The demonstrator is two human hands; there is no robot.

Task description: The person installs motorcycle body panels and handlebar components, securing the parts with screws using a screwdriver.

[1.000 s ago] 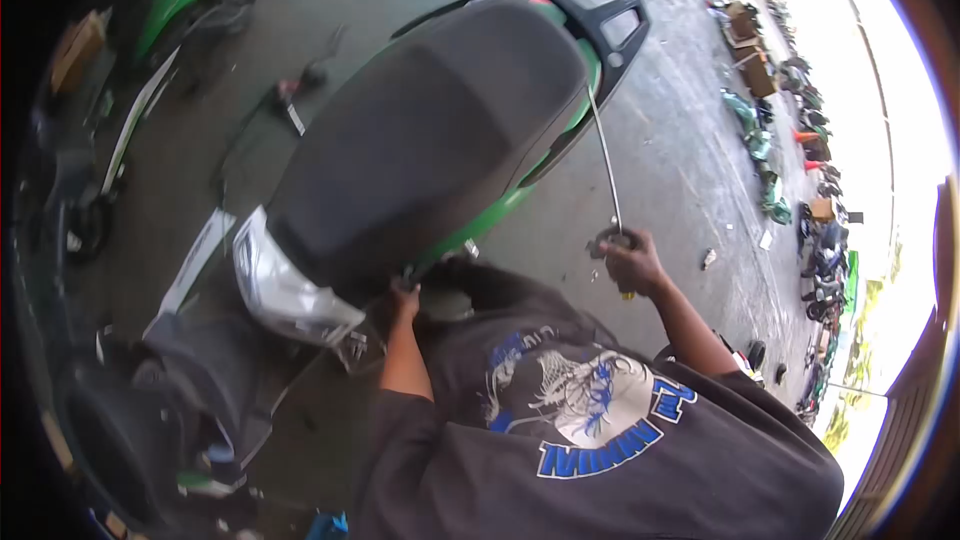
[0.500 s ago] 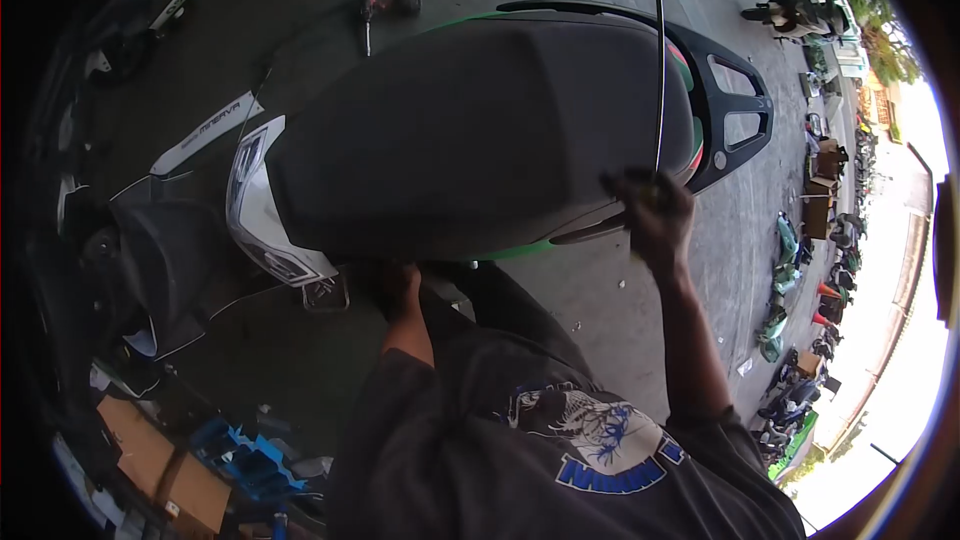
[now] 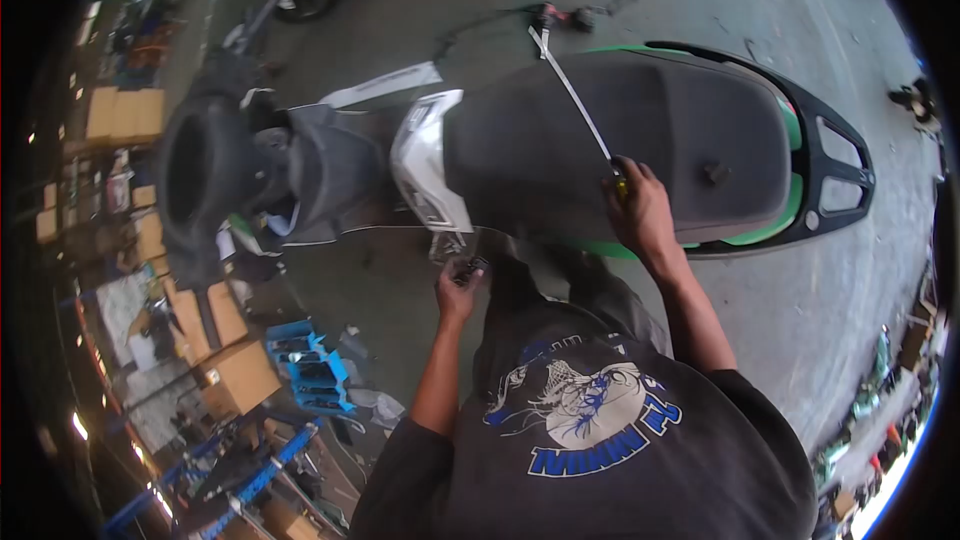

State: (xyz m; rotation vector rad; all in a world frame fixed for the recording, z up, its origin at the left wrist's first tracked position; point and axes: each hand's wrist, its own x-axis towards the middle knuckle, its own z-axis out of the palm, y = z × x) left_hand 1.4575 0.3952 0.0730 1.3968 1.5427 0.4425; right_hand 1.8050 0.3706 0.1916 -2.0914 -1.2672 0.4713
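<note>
My right hand (image 3: 640, 208) is closed round the yellow-and-black handle of a long screwdriver (image 3: 572, 95). Its thin shaft slants up and left across the black scooter seat (image 3: 560, 130). Beside the near side of the scooter, my left hand (image 3: 457, 292) is raised with bent fingers round a small dark thing, too blurred to name. Just above that hand, the footrest (image 3: 450, 245) sticks out below the silver panel (image 3: 430, 160). A small dark piece (image 3: 715, 173) lies on the rear of the seat.
A red-and-black power drill (image 3: 560, 18) lies on the floor beyond the seat. A white strip panel (image 3: 380, 85) rests along the far side. At lower left stand a blue toolbox (image 3: 308, 365) and cardboard boxes (image 3: 238, 377). The black rear rack (image 3: 840, 175) juts out rightward.
My view has swung toward the scooter's front. The screwdriver shaft has tilted leftward. My left hand has come out from under the seat's side and now shows beside the footrest.
</note>
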